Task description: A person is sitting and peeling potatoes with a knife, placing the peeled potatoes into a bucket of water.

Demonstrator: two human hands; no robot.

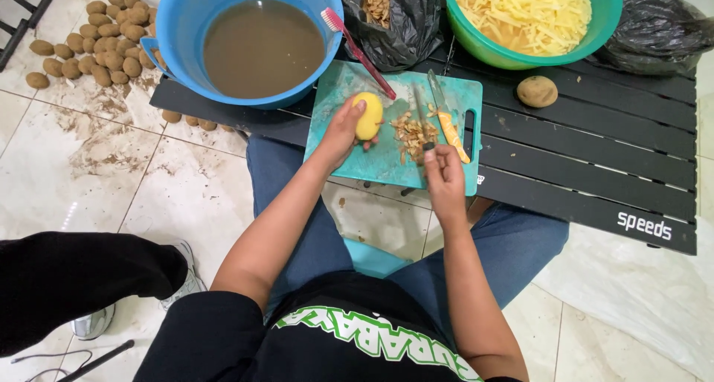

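My left hand (343, 131) holds a peeled yellow potato (369, 116) over the teal cutting board (349, 92). My right hand (444, 175) grips a peeler whose blade (421, 122) points up over a small heap of brown peelings (411, 135). A knife with an orange handle (449, 122) lies on the board's right side, next to my right hand. A pink toothbrush (357, 51) rests with its head on the blue basin's rim and its handle over the board.
A blue basin (186, 17) of brown water stands at the back left; a green bowl (602, 17) of yellow potato strips at the back right. One unpeeled potato (537, 91) lies on the black slatted table (595, 159). Several unpeeled potatoes (97, 40) lie on the floor. Another person's leg (74, 278) is at left.
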